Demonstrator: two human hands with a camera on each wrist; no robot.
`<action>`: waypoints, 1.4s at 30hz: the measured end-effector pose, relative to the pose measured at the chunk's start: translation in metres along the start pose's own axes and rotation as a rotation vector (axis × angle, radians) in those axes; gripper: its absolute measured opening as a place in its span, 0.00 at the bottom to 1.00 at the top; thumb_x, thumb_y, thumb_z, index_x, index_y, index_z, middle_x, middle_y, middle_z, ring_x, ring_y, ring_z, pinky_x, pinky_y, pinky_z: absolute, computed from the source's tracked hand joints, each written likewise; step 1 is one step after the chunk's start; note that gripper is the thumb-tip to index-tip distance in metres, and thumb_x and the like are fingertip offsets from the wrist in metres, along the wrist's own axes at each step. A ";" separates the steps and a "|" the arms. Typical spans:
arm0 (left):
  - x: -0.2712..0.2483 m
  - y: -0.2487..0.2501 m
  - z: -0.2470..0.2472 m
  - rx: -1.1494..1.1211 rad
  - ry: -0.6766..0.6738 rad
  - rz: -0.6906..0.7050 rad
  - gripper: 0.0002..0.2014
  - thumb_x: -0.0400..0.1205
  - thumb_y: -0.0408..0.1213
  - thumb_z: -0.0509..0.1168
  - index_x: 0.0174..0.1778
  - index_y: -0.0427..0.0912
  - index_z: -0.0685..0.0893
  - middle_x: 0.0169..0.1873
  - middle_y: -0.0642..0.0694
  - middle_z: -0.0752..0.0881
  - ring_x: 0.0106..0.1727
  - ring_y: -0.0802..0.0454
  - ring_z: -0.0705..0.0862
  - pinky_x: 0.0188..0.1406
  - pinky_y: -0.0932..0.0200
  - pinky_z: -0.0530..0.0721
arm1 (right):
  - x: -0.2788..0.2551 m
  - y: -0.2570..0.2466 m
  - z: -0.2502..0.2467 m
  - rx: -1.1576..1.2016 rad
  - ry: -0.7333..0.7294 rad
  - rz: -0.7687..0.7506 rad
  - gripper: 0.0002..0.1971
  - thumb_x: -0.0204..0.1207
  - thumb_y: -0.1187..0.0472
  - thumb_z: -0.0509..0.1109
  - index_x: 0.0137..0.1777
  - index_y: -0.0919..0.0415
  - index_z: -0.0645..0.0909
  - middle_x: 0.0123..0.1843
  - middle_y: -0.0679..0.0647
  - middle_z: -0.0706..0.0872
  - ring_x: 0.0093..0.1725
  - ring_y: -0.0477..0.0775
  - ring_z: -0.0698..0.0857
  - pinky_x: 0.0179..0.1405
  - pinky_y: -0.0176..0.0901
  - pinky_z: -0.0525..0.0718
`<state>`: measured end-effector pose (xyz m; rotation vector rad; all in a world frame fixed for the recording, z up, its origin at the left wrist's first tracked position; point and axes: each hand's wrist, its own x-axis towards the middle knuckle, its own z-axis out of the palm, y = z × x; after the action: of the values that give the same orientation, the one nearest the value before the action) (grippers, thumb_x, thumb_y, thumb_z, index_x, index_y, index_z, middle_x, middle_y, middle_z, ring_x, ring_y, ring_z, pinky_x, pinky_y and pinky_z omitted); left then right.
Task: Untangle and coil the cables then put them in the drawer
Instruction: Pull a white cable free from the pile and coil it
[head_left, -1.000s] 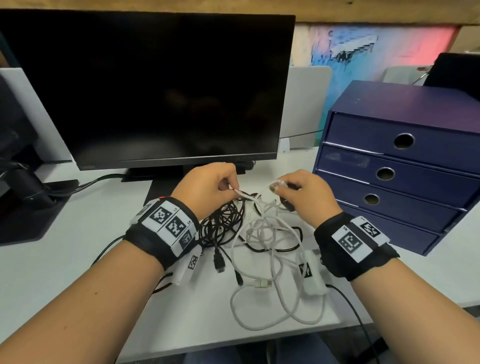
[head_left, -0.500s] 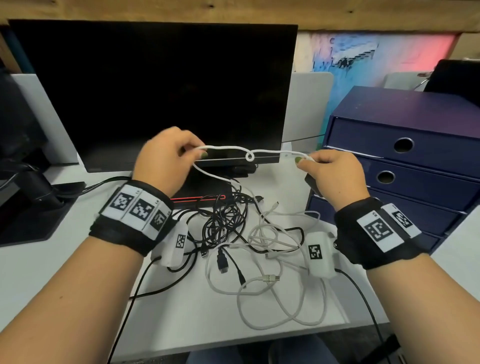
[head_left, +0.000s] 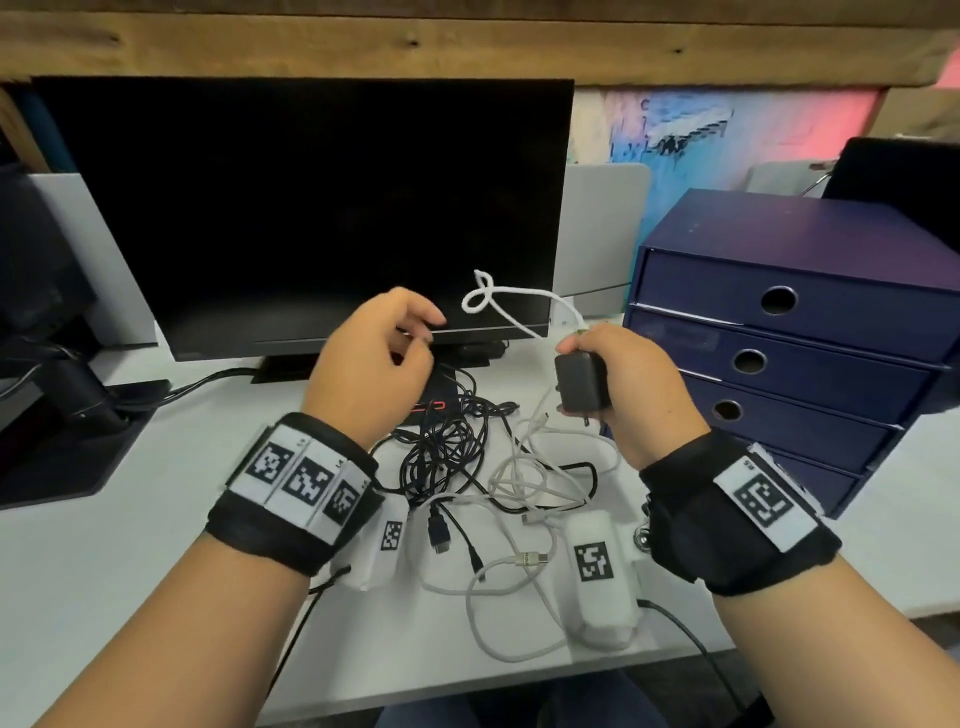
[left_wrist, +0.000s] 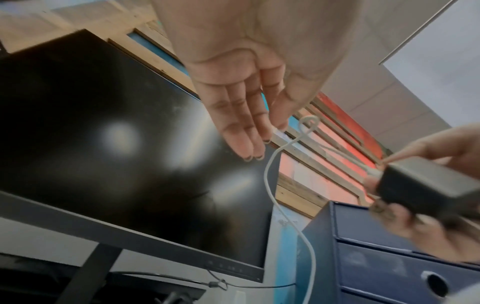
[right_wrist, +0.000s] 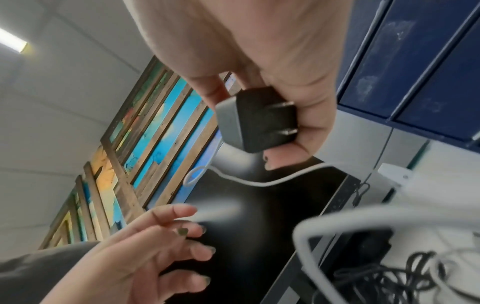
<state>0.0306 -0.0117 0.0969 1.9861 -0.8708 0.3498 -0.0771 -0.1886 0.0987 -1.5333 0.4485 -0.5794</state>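
My right hand (head_left: 636, 387) is curled round a black plug adapter (head_left: 579, 381), its two prongs pointing back toward my wrist, and a white cable (head_left: 511, 306) rises from the top of it, arcs leftward in the air and ends in a small loose loop in front of the monitor (head_left: 311, 208). My left hand (head_left: 371, 364) hangs just left of that loop with fingers relaxed and slightly spread, holding nothing; from the wrist view the fingertips (left_wrist: 253, 152) seem close to the cable without touching it, though blur makes that hard to judge. Below both hands, on the white bench (head_left: 130, 545), lies the tangle: a knot of black cables (head_left: 447, 447) toward the monitor's foot and looser white cables (head_left: 519, 571) spreading toward the near edge, crossing one another. To the right stands a dark blue drawer unit (head_left: 789, 338), its drawers all closed.
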 end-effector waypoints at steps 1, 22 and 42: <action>-0.006 0.006 0.002 -0.028 -0.021 0.011 0.13 0.79 0.33 0.60 0.48 0.57 0.84 0.42 0.57 0.85 0.43 0.57 0.86 0.45 0.47 0.88 | -0.004 -0.001 0.002 0.052 -0.004 0.019 0.05 0.71 0.61 0.66 0.36 0.56 0.81 0.39 0.53 0.82 0.44 0.60 0.82 0.55 0.63 0.83; -0.040 0.021 0.019 -0.082 -0.147 -0.005 0.02 0.82 0.38 0.63 0.46 0.50 0.80 0.32 0.49 0.84 0.34 0.53 0.81 0.37 0.51 0.82 | -0.018 -0.001 0.016 -0.489 -0.094 -0.588 0.23 0.80 0.66 0.64 0.72 0.44 0.69 0.71 0.43 0.75 0.69 0.36 0.72 0.63 0.21 0.68; -0.031 0.008 0.006 -0.310 0.018 -0.203 0.10 0.81 0.31 0.66 0.41 0.50 0.87 0.35 0.51 0.89 0.42 0.55 0.88 0.48 0.54 0.86 | -0.010 0.028 0.007 -0.132 -0.053 -0.271 0.08 0.84 0.66 0.61 0.44 0.54 0.76 0.32 0.56 0.82 0.27 0.51 0.80 0.35 0.49 0.84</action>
<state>0.0026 -0.0057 0.0822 1.7594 -0.6596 0.1075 -0.0789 -0.1784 0.0700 -1.7464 0.2431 -0.7275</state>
